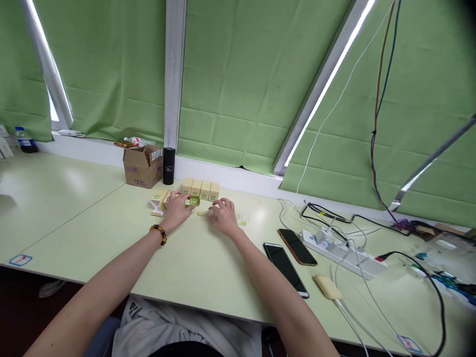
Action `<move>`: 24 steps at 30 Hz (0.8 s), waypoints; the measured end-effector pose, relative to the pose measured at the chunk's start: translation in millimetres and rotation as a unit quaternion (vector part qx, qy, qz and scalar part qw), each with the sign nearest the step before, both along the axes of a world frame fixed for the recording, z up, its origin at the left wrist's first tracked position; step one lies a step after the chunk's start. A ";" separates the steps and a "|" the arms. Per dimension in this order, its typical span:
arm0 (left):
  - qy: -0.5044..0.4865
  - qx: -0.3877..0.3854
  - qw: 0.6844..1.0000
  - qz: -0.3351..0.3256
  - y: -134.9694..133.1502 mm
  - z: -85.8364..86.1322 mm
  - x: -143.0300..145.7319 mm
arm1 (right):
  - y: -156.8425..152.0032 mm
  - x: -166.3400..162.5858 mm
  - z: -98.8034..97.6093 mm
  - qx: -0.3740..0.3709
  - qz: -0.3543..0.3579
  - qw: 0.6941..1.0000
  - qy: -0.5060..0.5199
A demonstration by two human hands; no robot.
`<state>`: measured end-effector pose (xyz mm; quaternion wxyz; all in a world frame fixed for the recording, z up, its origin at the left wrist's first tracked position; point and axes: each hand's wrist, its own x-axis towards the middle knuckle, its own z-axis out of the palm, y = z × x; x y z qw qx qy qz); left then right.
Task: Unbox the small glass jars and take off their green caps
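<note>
A small green square tub is gripped between the thumb and fingers of my left hand, its hollow side facing me. My right hand hovers low over the table to the right, fingers bent and apart, with nothing clearly visible in them. Between the hands lie tiny yellowish pieces, too small to make out. Just right of my right hand sits a small clear container with something yellow in it. Behind is a row of several small cream boxes with green labels. An opened cream carton lies beside my left hand.
A cardboard box and a black tumbler stand at the back left. Two phones, a white power strip, a cream charger-like block and tangled cables occupy the right side. Green curtains hang behind the table.
</note>
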<state>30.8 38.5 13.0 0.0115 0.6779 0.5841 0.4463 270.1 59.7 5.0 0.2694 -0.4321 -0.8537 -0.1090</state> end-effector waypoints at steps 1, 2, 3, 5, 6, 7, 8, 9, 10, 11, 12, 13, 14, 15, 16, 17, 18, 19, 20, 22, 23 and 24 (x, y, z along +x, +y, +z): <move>0.003 0.001 1.000 0.001 -0.4 -0.1 -0.7 | 0.4 -8.6 -0.5 -0.005 -0.005 1.000 -0.023; 0.007 0.001 1.000 0.001 -0.6 -0.2 -1.3 | 1.6 -17.2 -0.7 -0.015 -0.018 0.999 -0.036; 0.010 0.002 1.000 0.000 -0.7 -0.2 -1.7 | 3.6 -25.2 -0.6 -0.025 -0.032 0.998 -0.044; 0.013 0.005 1.000 -0.001 -0.5 -0.2 -2.3 | 9.0 -38.3 1.0 -0.046 -0.050 0.996 -0.061; 0.011 0.006 1.000 -0.001 -0.2 -0.2 -2.5 | 11.9 -43.1 2.3 -0.055 -0.056 0.994 -0.071; 0.009 0.008 1.000 0.000 0.0 -0.2 -2.6 | 14.7 -46.8 3.7 -0.063 -0.060 0.993 -0.081; 0.006 0.009 1.000 0.000 0.1 -0.1 -2.6 | 17.3 -49.4 5.1 -0.069 -0.064 0.991 -0.090; 0.005 0.011 1.000 -0.001 0.2 0.0 -2.5 | 19.5 -51.0 6.4 -0.074 -0.067 0.990 -0.097; 0.005 0.013 1.000 -0.003 0.1 0.1 -2.5 | 21.3 -51.9 7.4 -0.077 -0.069 0.989 -0.103; 0.006 0.015 1.000 -0.005 -0.1 0.3 -2.3 | 22.8 -52.0 8.0 -0.078 -0.070 0.989 -0.107; 0.008 0.016 1.000 -0.007 -0.4 0.5 -2.1 | 24.0 -51.6 8.4 -0.078 -0.070 0.988 -0.110; 0.010 0.016 1.000 -0.008 -0.9 0.6 -1.8 | 25.0 -50.8 8.5 -0.077 -0.071 0.988 -0.112; 0.013 0.016 1.000 -0.008 -1.3 0.8 -1.4 | 25.6 -49.8 8.4 -0.076 -0.073 0.988 -0.113; 0.016 0.016 1.000 -0.007 -1.8 0.9 -0.9 | 26.0 -48.8 8.1 -0.075 -0.075 0.988 -0.114; 0.019 0.016 1.000 -0.007 -2.3 1.0 -0.4 | 26.1 -48.0 7.7 -0.075 -0.076 0.988 -0.113; 0.022 0.015 1.000 -0.008 -2.6 1.1 0.2 | 25.9 -47.7 7.2 -0.074 -0.077 0.988 -0.112; 0.025 0.014 1.000 -0.010 -2.9 1.2 0.6 | 25.5 -47.9 6.7 -0.074 -0.077 0.988 -0.110; 0.026 0.013 1.000 -0.013 -3.1 1.3 1.0 | 24.8 -48.8 6.2 -0.074 -0.075 0.989 -0.107; 0.026 0.011 0.999 -0.016 -3.2 1.5 1.2 | 23.9 -50.3 5.6 -0.075 -0.074 0.989 -0.104; 0.025 0.007 1.000 -0.017 -3.0 1.7 1.3 | 22.2 -54.4 4.6 -0.077 -0.070 0.990 -0.097; 0.023 0.004 1.000 -0.015 -2.8 1.8 1.1 | 21.5 -56.6 4.2 -0.080 -0.069 0.990 -0.093; 0.022 0.002 1.000 -0.013 -2.5 1.8 0.9 | 21.1 -58.6 3.9 -0.082 -0.067 0.990 -0.090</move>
